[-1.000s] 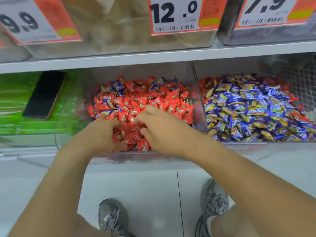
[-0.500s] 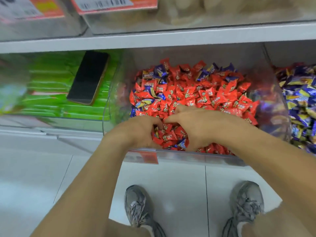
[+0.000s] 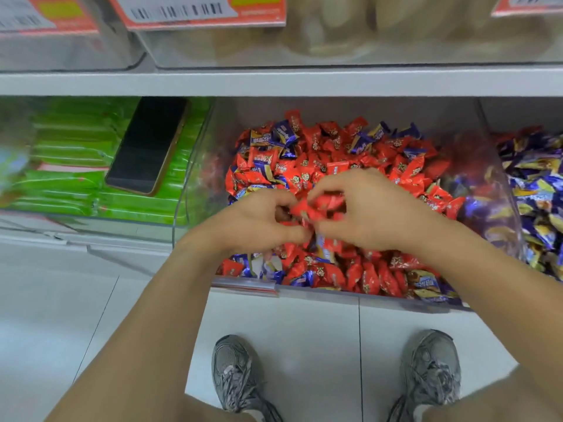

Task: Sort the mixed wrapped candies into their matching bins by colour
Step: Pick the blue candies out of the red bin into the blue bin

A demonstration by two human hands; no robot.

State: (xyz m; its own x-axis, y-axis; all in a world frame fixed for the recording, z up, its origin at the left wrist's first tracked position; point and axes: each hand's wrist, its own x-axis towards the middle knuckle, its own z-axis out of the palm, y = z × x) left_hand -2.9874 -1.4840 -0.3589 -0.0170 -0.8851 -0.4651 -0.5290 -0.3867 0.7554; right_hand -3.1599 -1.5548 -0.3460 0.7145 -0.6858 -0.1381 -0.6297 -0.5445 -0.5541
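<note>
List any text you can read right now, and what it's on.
None is legible.
Price tags on the upper bins: barcodes only, the digits are cut off.
Red candies and blue candies: printed wrappers, too small and blurred.
Phone: dark screen, no text.

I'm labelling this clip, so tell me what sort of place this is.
Most likely a shop's loose-candy aisle: clear bins of wrapped candies under a shelf, with barcoded price tags on the containers above and a tiled floor below.
</note>
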